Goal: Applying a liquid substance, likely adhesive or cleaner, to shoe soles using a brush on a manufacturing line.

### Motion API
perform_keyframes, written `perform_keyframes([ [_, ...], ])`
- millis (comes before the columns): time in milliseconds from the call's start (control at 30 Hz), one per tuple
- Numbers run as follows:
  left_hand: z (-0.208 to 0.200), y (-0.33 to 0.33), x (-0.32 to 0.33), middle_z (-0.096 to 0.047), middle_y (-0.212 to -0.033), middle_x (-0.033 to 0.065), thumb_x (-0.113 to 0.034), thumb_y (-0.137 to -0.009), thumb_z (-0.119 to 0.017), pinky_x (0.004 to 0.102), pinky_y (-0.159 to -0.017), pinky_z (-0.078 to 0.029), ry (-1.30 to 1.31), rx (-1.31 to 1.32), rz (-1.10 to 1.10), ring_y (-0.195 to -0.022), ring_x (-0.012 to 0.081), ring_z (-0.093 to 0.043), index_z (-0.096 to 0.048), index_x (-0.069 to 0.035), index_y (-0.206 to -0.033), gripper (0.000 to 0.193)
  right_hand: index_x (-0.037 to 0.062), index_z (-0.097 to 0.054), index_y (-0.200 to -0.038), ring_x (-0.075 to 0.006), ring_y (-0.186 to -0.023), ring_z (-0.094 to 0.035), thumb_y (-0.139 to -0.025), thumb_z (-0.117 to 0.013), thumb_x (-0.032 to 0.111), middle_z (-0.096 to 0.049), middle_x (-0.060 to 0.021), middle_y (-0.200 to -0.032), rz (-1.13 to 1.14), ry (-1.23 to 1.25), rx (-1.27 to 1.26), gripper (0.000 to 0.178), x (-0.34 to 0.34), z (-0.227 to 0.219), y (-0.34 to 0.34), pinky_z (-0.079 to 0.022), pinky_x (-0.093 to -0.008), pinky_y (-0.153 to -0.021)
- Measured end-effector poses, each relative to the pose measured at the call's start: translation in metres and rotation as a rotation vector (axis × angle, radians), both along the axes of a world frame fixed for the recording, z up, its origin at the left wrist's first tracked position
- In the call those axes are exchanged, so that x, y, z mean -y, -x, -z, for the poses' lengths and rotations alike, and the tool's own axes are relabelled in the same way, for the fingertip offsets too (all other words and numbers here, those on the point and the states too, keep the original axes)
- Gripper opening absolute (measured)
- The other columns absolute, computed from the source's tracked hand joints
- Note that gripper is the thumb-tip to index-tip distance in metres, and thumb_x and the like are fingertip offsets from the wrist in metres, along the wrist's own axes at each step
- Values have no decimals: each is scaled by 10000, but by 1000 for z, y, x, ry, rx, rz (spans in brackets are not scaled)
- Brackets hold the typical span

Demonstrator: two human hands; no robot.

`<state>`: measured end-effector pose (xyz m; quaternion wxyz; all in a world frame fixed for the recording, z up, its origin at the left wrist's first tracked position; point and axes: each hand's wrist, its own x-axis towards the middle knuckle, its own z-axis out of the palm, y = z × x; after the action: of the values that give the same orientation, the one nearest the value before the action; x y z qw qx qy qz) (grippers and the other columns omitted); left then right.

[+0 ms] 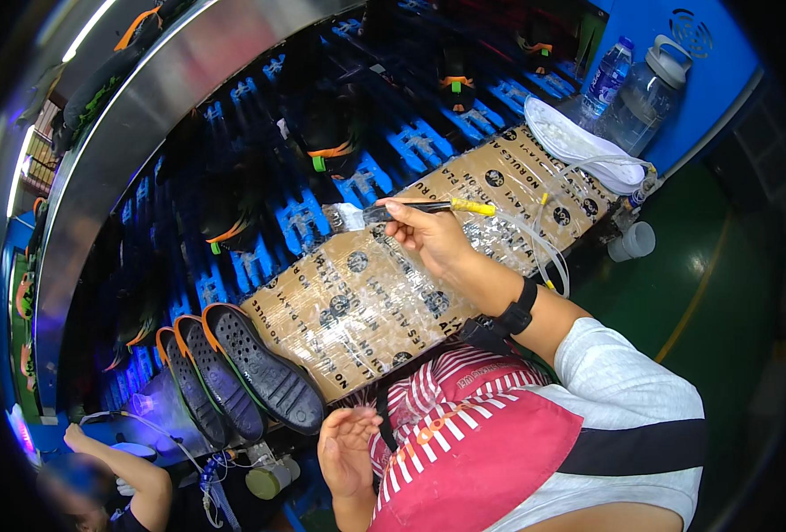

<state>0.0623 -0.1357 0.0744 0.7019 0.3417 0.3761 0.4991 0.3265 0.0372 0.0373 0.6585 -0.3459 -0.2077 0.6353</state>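
Note:
My right hand is closed round a brush with a black handle, a yellow fitting and pale, flat bristles. A clear tube curves away from its back end. The bristle end points left, over the far edge of a cardboard-covered ledge. My left hand is raised in front of my apron, fingers loosely bent, with nothing visible in it. Closest to it, several black perforated soles with orange edging stand leaning in a row at the ledge's left end.
Beyond the ledge runs a rack of blue holders with dark shoe parts. At the far right are a white tray of whitish stuff, a bottle and a clear jug. Another person's arm shows at lower left.

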Motion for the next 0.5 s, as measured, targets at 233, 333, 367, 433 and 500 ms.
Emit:
perform_keyframes([
  [233, 59, 40, 41, -610, -847, 140, -463, -911, -387, 326, -705, -474, 454, 124, -270, -776, 242, -589, -507, -60, -1002, 430, 5, -602, -1066, -54, -592, -495, -866, -601, 191, -584, -19, -709, -117, -51, -14, 274, 4, -8, 19, -353, -161, -498],
  [333, 70, 43, 44, -610, -833, 118, -520, -891, -406, 320, -678, -470, 481, 72, -390, -745, 230, -589, -500, -98, -1053, 462, 9, -618, -1056, -51, -587, -506, -858, -618, 184, -602, -24, -711, -178, -90, 55, 264, 12, -18, 35, -362, -160, -496],
  [367, 72, 43, 43, -612, -831, 112, -543, -881, -414, 320, -667, -469, 467, 46, -419, -733, 229, -589, -499, -113, -1078, 480, 7, -616, -1063, -52, -595, -508, -858, -617, 179, -604, -26, -718, -212, -103, 94, 268, 17, -22, 41, -365, -159, -505],
  [433, 73, 40, 41, -597, -912, 115, -496, -899, -440, 305, -701, -466, 396, 21, -430, -781, 204, -582, -383, -127, -1236, 503, 8, -626, -1069, -51, -595, -511, -857, -613, 160, -624, -39, -733, -296, -149, 188, 261, 24, -29, 54, -378, -164, -518],
  [500, 73, 38, 38, -586, -958, 121, -423, -928, -439, 300, -727, -467, 319, 1, -460, -808, 201, -580, -292, -113, -1322, 522, 10, -636, -1065, -51, -585, -513, -859, -607, 153, -632, -44, -731, -342, -241, 297, 253, 32, -35, 69, -382, -167, -514],
])
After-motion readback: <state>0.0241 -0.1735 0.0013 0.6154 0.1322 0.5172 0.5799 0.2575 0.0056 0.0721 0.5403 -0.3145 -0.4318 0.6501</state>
